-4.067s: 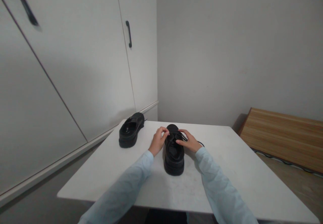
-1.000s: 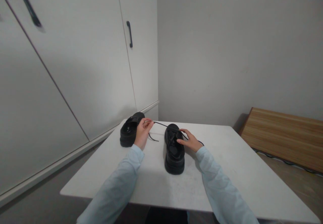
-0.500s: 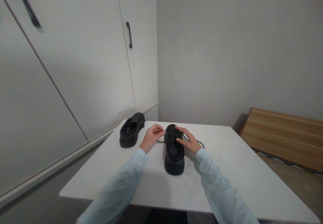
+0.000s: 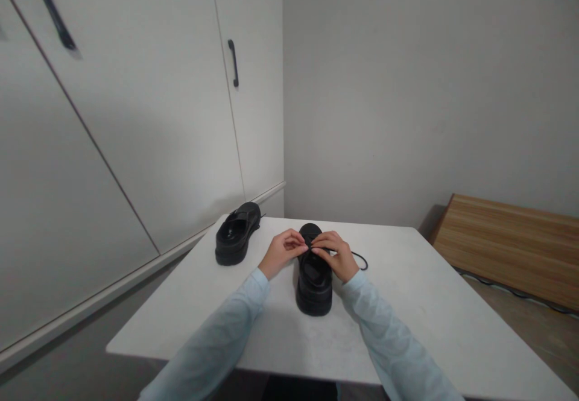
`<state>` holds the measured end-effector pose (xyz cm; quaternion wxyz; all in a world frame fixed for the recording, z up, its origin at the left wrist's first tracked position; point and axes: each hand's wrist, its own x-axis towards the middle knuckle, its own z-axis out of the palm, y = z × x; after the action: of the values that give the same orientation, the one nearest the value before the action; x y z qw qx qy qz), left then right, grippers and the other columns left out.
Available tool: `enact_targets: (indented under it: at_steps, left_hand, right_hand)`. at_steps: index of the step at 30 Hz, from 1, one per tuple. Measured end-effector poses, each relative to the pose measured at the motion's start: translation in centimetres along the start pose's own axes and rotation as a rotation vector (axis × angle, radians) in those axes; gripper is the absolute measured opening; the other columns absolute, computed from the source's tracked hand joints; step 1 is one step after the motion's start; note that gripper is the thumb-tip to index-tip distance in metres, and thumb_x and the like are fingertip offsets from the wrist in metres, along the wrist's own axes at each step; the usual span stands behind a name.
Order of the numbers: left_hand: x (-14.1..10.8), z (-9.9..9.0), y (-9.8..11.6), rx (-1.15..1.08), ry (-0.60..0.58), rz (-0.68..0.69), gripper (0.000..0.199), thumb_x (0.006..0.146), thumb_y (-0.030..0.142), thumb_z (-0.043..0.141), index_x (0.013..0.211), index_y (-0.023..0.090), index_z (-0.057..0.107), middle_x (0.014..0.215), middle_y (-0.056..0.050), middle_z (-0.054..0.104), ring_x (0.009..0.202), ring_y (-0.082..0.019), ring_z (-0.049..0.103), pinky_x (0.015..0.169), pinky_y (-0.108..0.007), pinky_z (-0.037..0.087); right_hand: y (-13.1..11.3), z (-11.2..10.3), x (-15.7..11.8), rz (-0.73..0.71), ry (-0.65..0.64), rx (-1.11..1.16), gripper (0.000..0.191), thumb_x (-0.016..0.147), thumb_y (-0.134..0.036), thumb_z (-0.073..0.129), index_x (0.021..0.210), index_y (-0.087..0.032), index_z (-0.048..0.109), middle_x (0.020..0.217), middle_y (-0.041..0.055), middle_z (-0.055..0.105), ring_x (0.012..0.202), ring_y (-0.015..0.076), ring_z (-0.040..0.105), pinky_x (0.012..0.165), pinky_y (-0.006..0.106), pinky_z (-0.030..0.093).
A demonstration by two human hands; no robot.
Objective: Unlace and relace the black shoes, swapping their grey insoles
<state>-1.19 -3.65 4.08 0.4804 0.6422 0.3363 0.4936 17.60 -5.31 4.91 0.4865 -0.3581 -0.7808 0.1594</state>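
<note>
A black shoe (image 4: pixel 313 295) rests on the white table in front of me, its heel toward me. Over its lacing area my left hand (image 4: pixel 286 250) and my right hand (image 4: pixel 336 254) meet, fingertips nearly touching. Both are closed in a pinch on the dark shoelace, though the part between the fingertips is too small to make out well. A loose end of the shoelace (image 4: pixel 364 262) curls onto the table to the right of my right hand. The hands partly cover the shoe's upper.
A second black shoe (image 4: pixel 233 247) stands at the table's far left, a lace tip sticking out on its right. The white table (image 4: pixel 420 322) borders white cupboard doors (image 4: pixel 181 117) on the left. A wooden board (image 4: pixel 511 244) lies beyond its right edge.
My left hand has moved right, from beside the shoe to over its lacing. The fingers of my right hand have drawn together from a wider spread, meeting the left hand.
</note>
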Motion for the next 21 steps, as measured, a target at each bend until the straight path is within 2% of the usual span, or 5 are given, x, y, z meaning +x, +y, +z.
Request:
enact_targets:
  at_steps: [6, 12, 15, 17, 21]
  left_hand:
    - [0.1, -0.5, 0.2, -0.028, 0.049, 0.056, 0.024, 0.079, 0.040, 0.058, 0.085, 0.016, 0.056, 0.075, -0.004, 0.067, 0.060, -0.010, 0.055, 0.061, -0.024, 0.045]
    - [0.6, -1.2, -0.9, -0.052, 0.111, 0.036, 0.025, 0.078, 0.036, 0.057, 0.096, 0.018, 0.054, 0.079, -0.002, 0.063, 0.063, -0.010, 0.054, 0.062, -0.023, 0.043]
    - [0.8, -1.3, -1.5, 0.009, 0.133, 0.027, 0.026, 0.077, 0.036, 0.058, 0.094, 0.018, 0.055, 0.079, -0.002, 0.062, 0.067, -0.011, 0.055, 0.064, -0.024, 0.044]
    - [0.9, -1.3, -1.8, 0.091, 0.113, 0.036, 0.025, 0.076, 0.036, 0.059, 0.092, 0.017, 0.058, 0.082, -0.003, 0.063, 0.073, -0.013, 0.056, 0.068, -0.025, 0.044]
    - [0.8, -1.5, -2.1, 0.309, -0.026, 0.063, 0.020, 0.072, 0.032, 0.065, 0.085, 0.017, 0.062, 0.087, -0.004, 0.064, 0.081, -0.015, 0.057, 0.073, -0.026, 0.043]
  right_hand:
    - [0.0, -0.6, 0.1, 0.107, 0.090, 0.269, 0.017, 0.078, -0.039, 0.064, 0.079, -0.022, 0.070, 0.090, 0.0068, 0.069, 0.092, 0.0220, 0.061, 0.087, 0.040, 0.045]
    - [1.9, -1.2, 0.1, 0.240, 0.307, 0.424, 0.018, 0.075, -0.038, 0.067, 0.078, -0.020, 0.066, 0.085, 0.0047, 0.068, 0.086, 0.0191, 0.060, 0.082, 0.035, 0.047]
    - [2.7, -1.1, 0.0, 0.295, 0.341, 0.425, 0.020, 0.073, -0.039, 0.068, 0.075, -0.019, 0.065, 0.075, 0.0027, 0.066, 0.076, 0.0169, 0.059, 0.075, 0.032, 0.047]
    - [2.8, -1.1, 0.0, 0.302, 0.353, 0.452, 0.020, 0.073, -0.038, 0.068, 0.073, -0.019, 0.064, 0.072, 0.0015, 0.064, 0.073, 0.0158, 0.058, 0.073, 0.030, 0.046]
    - [2.6, -1.1, 0.0, 0.308, 0.368, 0.470, 0.020, 0.071, -0.038, 0.070, 0.073, -0.019, 0.063, 0.070, 0.0003, 0.063, 0.071, 0.0149, 0.058, 0.069, 0.028, 0.045]
